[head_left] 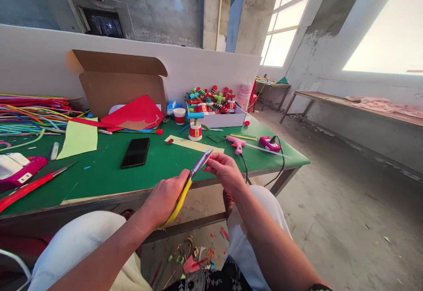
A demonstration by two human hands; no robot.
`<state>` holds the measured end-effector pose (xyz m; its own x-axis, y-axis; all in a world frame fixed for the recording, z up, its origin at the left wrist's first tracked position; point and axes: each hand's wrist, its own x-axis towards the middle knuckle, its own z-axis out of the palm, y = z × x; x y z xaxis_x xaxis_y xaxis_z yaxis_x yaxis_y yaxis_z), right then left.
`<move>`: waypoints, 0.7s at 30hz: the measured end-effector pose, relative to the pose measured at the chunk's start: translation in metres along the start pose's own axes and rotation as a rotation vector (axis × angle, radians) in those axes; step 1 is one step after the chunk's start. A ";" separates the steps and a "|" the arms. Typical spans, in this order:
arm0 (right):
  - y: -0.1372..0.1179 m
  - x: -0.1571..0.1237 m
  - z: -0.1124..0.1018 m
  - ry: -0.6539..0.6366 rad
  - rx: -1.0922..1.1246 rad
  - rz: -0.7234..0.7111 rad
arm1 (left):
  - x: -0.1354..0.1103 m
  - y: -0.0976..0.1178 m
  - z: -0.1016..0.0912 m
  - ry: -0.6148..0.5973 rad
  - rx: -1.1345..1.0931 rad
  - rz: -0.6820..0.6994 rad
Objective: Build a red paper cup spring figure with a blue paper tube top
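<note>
Scissors (187, 188) fill the closed left hand (167, 197); right hand (226, 171) pinches a piece (210, 158), possibly red, near the table edge (115, 195).

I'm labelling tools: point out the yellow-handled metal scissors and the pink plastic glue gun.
Yellow-handled metal scissors (187, 189): head view, upper handle.
Pink plastic glue gun (236, 143): head view, middle of its body.

Phone (135, 152) on tbl (102, 174), ctn (122, 88) behind, cup (195, 132) & glue gun (237, 145) to R.
</note>
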<state>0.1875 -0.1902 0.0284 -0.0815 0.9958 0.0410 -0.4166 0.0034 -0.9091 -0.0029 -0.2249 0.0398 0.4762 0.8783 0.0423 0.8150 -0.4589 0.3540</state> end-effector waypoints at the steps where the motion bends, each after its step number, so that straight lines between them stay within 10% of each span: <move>1: 0.000 0.000 0.000 0.000 0.002 0.001 | 0.000 -0.001 0.000 0.002 0.005 0.005; 21: -0.002 0.001 -0.004 0.013 0.039 -0.009 | -0.003 -0.007 0.002 -0.011 0.066 0.016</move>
<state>0.1918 -0.1891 0.0287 -0.0655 0.9969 0.0439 -0.4521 0.0095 -0.8919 -0.0096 -0.2244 0.0348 0.4925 0.8695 0.0373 0.8271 -0.4809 0.2910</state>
